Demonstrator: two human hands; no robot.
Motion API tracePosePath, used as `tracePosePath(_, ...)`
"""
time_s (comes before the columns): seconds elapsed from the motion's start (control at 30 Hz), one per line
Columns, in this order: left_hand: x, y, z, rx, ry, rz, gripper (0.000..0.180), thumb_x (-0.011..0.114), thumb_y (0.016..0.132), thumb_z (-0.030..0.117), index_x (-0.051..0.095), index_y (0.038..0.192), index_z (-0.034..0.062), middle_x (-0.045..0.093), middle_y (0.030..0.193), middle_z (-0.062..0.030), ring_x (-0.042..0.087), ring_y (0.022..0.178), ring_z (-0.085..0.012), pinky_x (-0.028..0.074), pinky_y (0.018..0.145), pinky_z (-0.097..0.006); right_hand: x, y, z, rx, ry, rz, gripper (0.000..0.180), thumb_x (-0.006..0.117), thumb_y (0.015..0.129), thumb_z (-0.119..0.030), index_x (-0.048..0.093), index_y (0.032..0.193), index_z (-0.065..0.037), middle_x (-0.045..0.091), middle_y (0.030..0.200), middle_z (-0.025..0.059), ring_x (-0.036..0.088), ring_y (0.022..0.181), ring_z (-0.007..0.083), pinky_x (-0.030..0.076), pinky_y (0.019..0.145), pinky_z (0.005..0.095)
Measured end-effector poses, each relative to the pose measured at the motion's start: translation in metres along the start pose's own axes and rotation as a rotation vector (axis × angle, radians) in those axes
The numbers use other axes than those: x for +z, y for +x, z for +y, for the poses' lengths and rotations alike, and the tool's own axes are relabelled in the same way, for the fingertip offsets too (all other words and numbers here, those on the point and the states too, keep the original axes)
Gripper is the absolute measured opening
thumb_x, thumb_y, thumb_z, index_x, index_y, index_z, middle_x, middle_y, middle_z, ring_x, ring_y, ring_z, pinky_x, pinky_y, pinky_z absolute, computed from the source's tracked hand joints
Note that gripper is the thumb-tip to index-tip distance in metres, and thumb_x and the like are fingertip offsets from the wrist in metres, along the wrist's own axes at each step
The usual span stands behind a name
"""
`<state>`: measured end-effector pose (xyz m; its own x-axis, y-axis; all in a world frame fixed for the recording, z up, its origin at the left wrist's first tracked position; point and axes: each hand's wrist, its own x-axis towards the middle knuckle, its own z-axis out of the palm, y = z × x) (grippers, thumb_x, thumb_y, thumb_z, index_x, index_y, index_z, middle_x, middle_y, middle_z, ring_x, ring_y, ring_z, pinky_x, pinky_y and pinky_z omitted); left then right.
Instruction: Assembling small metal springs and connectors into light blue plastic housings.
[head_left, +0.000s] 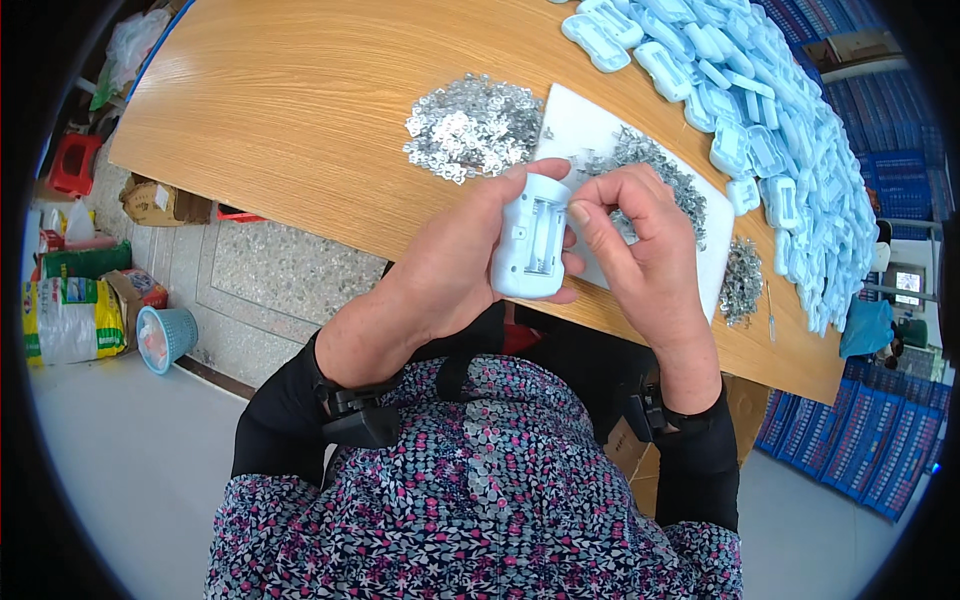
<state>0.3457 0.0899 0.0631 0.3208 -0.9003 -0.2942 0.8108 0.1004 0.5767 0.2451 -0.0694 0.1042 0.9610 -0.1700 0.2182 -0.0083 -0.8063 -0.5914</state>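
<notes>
A light-blue plastic housing (512, 262) with an open, slotted battery compartment sits upright in my left hand (450, 250), whose fingers wrap round its back and sides. A small coil spring seems to show at the compartment's lower end. My right hand (648, 230) is at the housing's right side, thumb and forefinger pinched together by the compartment's upper edge. Whatever that pinch holds is too small to make out. Behind the hands lie a pile of flat shiny metal pieces (470, 128) and a white board (572, 118) bearing a heap of small metal parts (668, 178).
Many light-blue plastic housings (775, 150) are heaped along the table's (290, 110) right side. A smaller pile of metal parts (741, 285) and a thin rod-like tool (771, 312) lie near the right edge. On the floor at left stands a blue basket (168, 338).
</notes>
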Motion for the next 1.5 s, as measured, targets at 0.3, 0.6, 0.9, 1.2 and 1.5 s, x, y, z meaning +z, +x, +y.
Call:
tracePosePath(0.3,0.002,0.005,-0.008,-0.041,0.021,-0.054,0.053,0.024,0.108,0.039,0.036,0.147,0.0042,0.060,0.123,-0.0132,0.067,0.103,-0.0239,0.061,0.084,-0.046,0.002,-0.006,-0.002,-0.117,-0.268,0.067,0.011,0.065,0.078,-0.014,0.065,0.088,-0.010,0.059,0.089,0.0025,0.055,0.090,0.0288,0.038,0.084,0.0405)
tracePosePath(0.6,0.010,0.007,-0.008,-0.049,-0.050,0.029,0.051,0.024,0.109,0.036,0.039,0.146,0.0039,0.059,0.124,-0.0143,0.065,0.107,-0.0252,0.059,0.086,-0.047,0.014,-0.020,-0.007,-0.222,-0.420,0.193,0.025,0.067,0.074,-0.010,0.068,0.099,-0.007,0.062,0.092,0.0057,0.056,0.091,0.0287,0.039,0.085,0.0415)
tracePosePath(0.9,0.007,0.008,-0.004,-0.064,-0.024,0.018,0.052,0.023,0.109,0.036,0.039,0.146,0.0032,0.058,0.127,-0.0159,0.066,0.105,-0.0269,0.060,0.085,-0.047,0.010,-0.036,-0.003,0.066,-0.095,0.252,0.038,0.059,0.083,0.006,0.068,0.119,-0.002,0.062,0.095,0.0108,0.059,0.086,0.0257,0.048,0.080,0.0367)
tracePosePath(1.2,0.009,0.020,-0.009,-0.031,-0.007,0.014,0.053,0.022,0.109,0.037,0.040,0.145,0.0029,0.059,0.125,-0.0167,0.066,0.105,-0.0289,0.060,0.085,-0.050,-0.002,-0.030,0.008,0.023,-0.121,0.228,0.040,0.063,0.077,-0.001,0.068,0.117,-0.004,0.067,0.102,0.0151,0.065,0.094,0.0344,0.053,0.081,0.0381)
tracePosePath(1.5,0.011,0.026,-0.007,0.003,0.017,-0.035,0.052,0.023,0.108,0.035,0.041,0.144,0.0017,0.062,0.110,-0.0142,0.067,0.092,-0.0273,0.060,0.082,-0.049,0.000,-0.018,0.017,0.417,0.356,0.219,0.016,0.065,0.092,-0.011,0.071,0.104,-0.002,0.068,0.096,0.0096,0.066,0.086,0.0170,0.051,0.079,0.0288)
